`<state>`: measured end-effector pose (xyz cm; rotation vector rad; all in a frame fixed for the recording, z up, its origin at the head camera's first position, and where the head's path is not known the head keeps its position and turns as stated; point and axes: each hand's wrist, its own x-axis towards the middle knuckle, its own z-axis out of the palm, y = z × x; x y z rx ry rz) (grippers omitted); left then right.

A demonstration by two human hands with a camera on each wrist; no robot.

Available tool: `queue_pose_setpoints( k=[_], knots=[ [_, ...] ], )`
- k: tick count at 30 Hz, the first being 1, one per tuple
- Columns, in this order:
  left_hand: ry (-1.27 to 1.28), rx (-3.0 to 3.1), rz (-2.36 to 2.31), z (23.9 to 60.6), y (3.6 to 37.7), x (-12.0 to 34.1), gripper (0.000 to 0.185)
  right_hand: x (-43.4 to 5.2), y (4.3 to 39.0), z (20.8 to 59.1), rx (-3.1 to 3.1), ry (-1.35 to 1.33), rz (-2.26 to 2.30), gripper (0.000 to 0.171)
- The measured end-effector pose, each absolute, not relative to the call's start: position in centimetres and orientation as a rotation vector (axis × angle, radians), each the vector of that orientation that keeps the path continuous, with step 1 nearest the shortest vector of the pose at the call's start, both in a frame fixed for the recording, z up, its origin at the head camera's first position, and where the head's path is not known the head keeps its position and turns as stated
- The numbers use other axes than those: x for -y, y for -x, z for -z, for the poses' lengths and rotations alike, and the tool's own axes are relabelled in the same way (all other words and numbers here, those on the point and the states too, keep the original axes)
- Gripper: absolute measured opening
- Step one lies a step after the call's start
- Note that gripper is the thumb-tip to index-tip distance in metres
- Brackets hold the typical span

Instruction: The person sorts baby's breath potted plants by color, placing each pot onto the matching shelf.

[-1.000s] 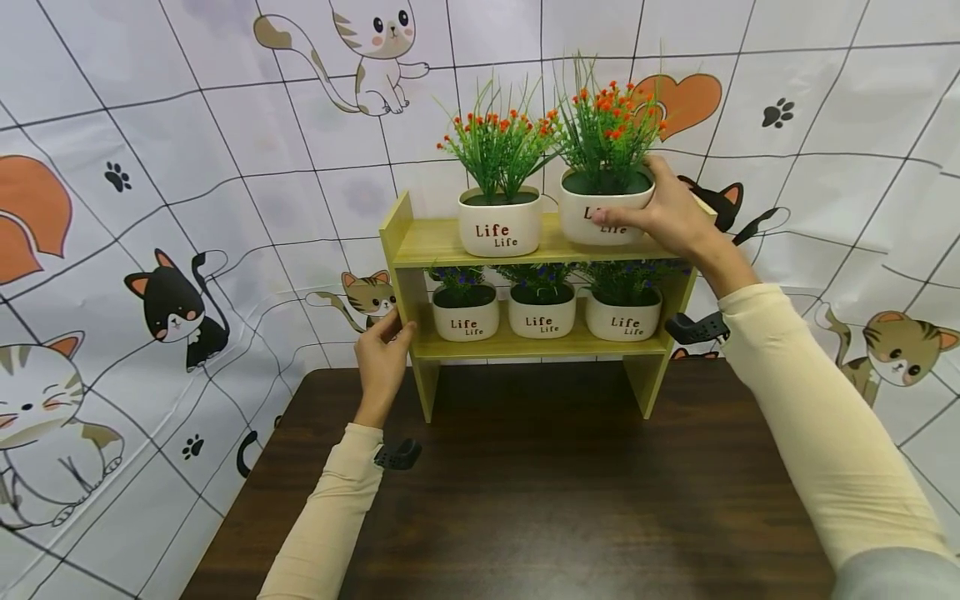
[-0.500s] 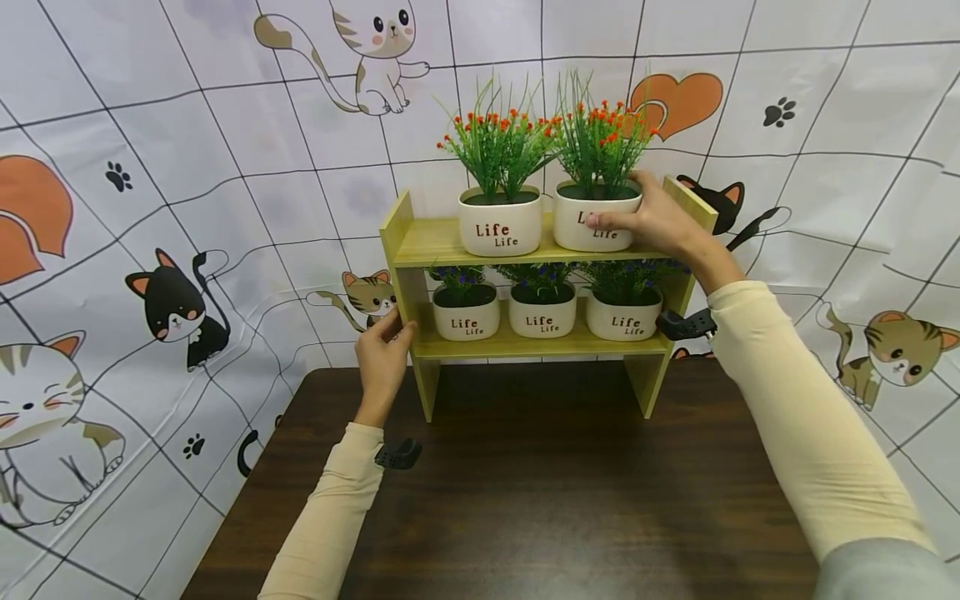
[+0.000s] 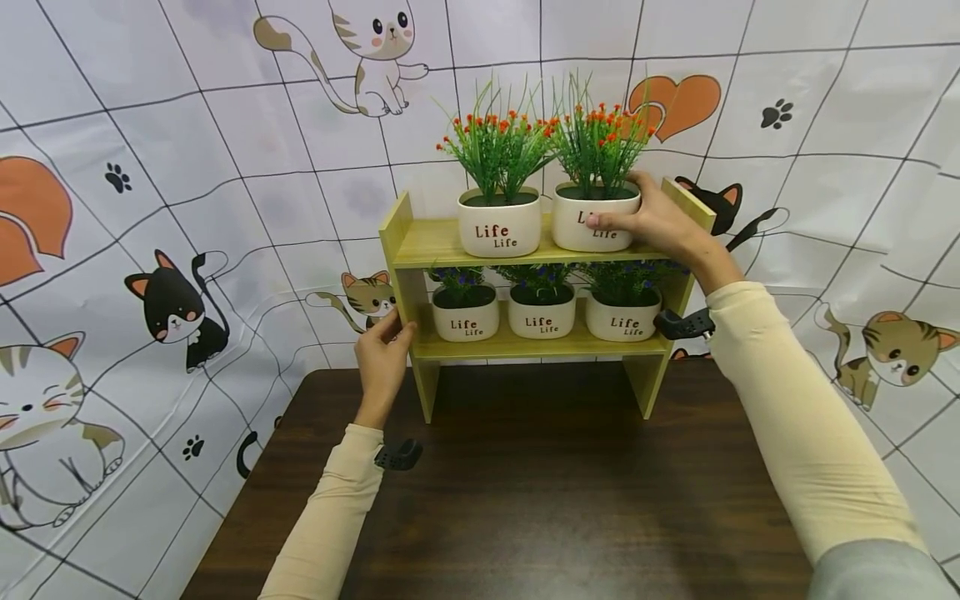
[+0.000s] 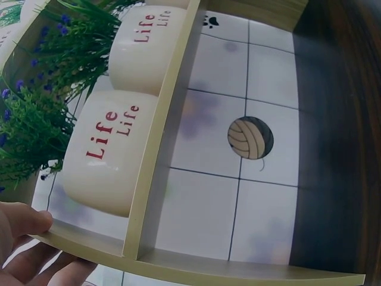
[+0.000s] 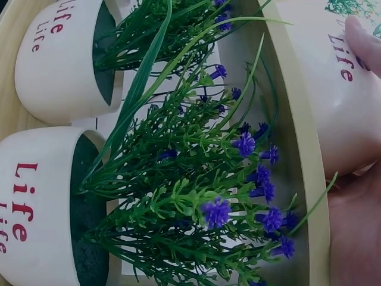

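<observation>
My right hand [image 3: 663,221] grips a white oval flowerpot [image 3: 576,225] lettered "Life", with grass and orange flowers, standing upright on the top board of a pale yellow-green wooden shelf [image 3: 429,240]. The thumb lies across the front; the fingers pass behind the right end. A matching orange-flowered pot [image 3: 498,232] stands just left of it. Low at the shelf's left side panel, my left hand [image 3: 381,367] pinches the edge between thumb and fingers; the left wrist view shows the thumb [image 4: 27,219] inside the panel.
Several white pots with purple flowers [image 3: 542,321] line the lower board. Beneath is a dark brown wooden table [image 3: 555,500]. Behind stands a white gridded wall covering [image 3: 247,208] printed with cats. Each wrist wears a black strap.
The right hand has brought its flowerpot left and down from above the top board onto it, beside the other pot. Over the last half second little moved. The left hand stayed put.
</observation>
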<state>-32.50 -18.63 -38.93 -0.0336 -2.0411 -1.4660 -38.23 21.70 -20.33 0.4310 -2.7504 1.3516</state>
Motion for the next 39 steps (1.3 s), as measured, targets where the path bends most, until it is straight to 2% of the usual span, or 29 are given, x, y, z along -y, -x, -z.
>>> queue_pose_setpoints(
  k=[8,20,24,28,32,39],
  knots=[
    [0.022,2.033,1.501,39.0,32.8,18.4,0.040,-22.0,37.8,20.5,2.699,-0.469,-1.363,0.111],
    [0.018,2.029,1.507,38.9,33.1,18.8,0.036,-22.8,34.8,20.7,2.433,-0.489,-1.289,0.083],
    [-0.010,2.065,1.456,39.0,32.6,18.9,0.036,-23.0,33.3,21.5,2.306,-0.507,-1.226,0.068],
    [-0.015,2.059,1.355,39.1,32.0,19.0,0.034,-23.4,31.5,22.9,2.164,-0.535,-1.131,0.049],
    [0.016,1.997,1.288,39.0,31.2,18.8,0.024,-23.7,29.7,25.1,2.064,-0.579,-1.030,0.035],
    [0.097,1.986,1.033,39.0,29.2,18.1,0.006,-23.8,27.5,29.7,2.092,-0.636,-0.913,0.029]
  ],
)
